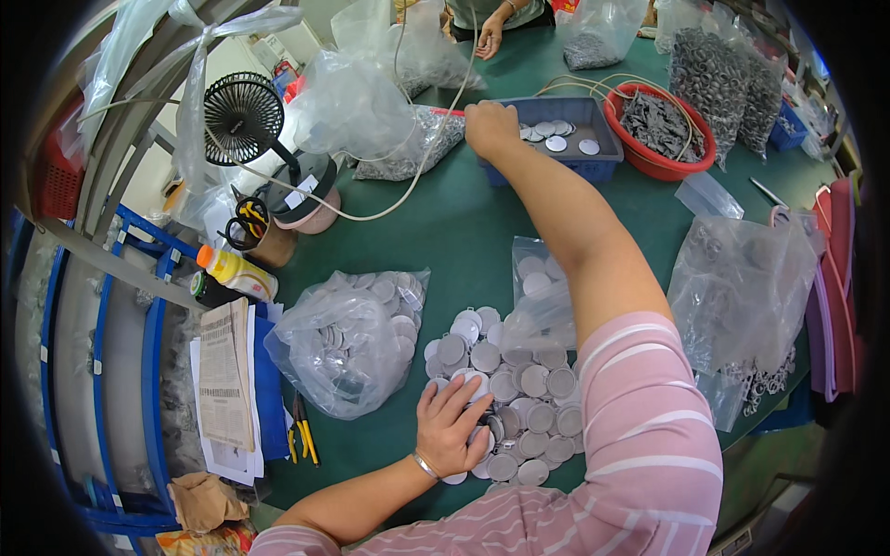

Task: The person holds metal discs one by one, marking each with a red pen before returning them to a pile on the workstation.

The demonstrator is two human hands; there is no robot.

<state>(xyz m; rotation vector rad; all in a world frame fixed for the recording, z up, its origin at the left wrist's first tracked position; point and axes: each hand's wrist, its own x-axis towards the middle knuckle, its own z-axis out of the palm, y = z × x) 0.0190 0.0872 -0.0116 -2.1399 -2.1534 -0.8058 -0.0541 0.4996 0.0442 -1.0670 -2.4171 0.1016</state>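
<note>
Below the middle, my left hand [451, 428] rests with fingers spread on a heap of round silvery-grey metal discs [535, 418] with small loops. Stretched far forward, my right hand [491, 128] is closed over the left rim of a grey-blue plastic tray [593, 170]; its fingertips are hidden. Several shiny discs [556, 144] lie inside that tray. Beside the heap, a clear plastic bag [530, 320] holds more discs, partly covered by my right arm. To the left sits a fuller clear bag of discs [348, 343].
A red basin [660, 130] of dark grey parts stands right of the tray. A black fan [243, 118], a cup of tools [269, 243] and yellow-handled pliers [304, 435] are left. A cable [408, 190] loops overhead. Across the table is another person's hand [489, 37].
</note>
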